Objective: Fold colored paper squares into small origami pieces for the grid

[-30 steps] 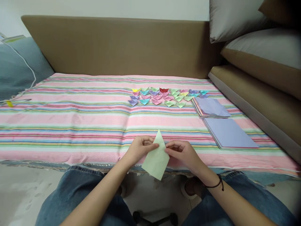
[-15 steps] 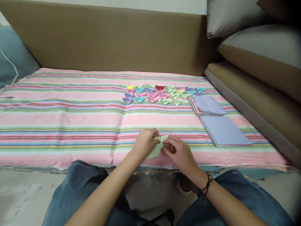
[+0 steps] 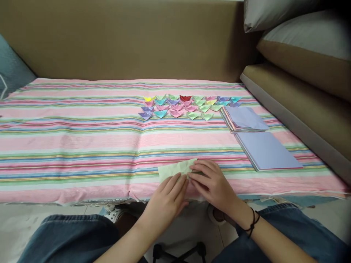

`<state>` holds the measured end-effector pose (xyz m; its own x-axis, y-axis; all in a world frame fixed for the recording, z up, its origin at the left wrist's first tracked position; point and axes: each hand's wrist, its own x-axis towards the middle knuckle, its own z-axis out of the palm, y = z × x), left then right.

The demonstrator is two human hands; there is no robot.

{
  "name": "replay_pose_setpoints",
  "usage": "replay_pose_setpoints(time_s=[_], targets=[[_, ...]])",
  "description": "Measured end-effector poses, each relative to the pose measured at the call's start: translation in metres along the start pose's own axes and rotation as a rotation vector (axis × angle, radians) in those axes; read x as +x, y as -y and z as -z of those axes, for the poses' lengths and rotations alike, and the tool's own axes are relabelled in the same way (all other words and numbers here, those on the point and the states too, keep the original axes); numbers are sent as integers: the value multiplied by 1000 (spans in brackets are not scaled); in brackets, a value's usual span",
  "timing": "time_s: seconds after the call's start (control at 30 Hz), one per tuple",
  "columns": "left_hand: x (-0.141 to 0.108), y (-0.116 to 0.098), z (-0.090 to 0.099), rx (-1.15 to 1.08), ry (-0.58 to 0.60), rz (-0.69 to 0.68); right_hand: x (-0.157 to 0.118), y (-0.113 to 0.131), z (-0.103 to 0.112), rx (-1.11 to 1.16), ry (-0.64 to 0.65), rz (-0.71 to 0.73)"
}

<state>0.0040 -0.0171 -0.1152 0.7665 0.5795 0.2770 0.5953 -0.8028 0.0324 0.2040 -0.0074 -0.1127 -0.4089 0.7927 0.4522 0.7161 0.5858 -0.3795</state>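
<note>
Between the two hands, just under their fingertips, a pale green folded paper [image 3: 172, 169] is lying on the striped cloth [image 3: 82, 140], close to its front edge. From the near side, the left hand [image 3: 168, 199] is resting its extended fingers on the paper's lower edge; its thumb is sticking out apart from them, so this hand is pressing with a wide grip rather than pinching. At the paper's right end, the right hand [image 3: 211, 182] is touching with curved fingertips, thumb drawn near the fingers; its grip is looking narrow, but whether it is pinching the sheet I cannot tell. Behind that hand, a dark cord bracelet [image 3: 252, 223] is circling the wrist.

Beyond the grip, small folded paper boats [image 3: 177, 114] in pink, green, blue, purple, yellow and red are standing in close rows. Right of the right hand, a lavender-topped paper stack [image 3: 270, 150] is lying flat, and just past it a second, more ruffled stack [image 3: 248, 118] is sitting near the boats. Farther right of the grip, brown and grey cushions [image 3: 301, 91] are piling up.
</note>
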Motion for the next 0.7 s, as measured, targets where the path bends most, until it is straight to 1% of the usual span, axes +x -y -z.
replay_pose_setpoints(time_s=[0.1,0.23,0.33,0.47,0.57,0.7], targets=[[-7,2,-4,-1,53,-2,-5,-5,1,-25,52,76],[-9,4,-1,-26,72,18,-7,-10,3,-62,120,112],[-9,6,3,-25,66,61,-7,-15,3,-86,102,83],[-10,9,3,-38,85,73,-4,-20,1,-151,61,32],[-10,10,4,-53,97,81,0,-15,-1,-191,45,42],[-9,15,10,-82,107,75,4,-1,-5,-102,111,95]])
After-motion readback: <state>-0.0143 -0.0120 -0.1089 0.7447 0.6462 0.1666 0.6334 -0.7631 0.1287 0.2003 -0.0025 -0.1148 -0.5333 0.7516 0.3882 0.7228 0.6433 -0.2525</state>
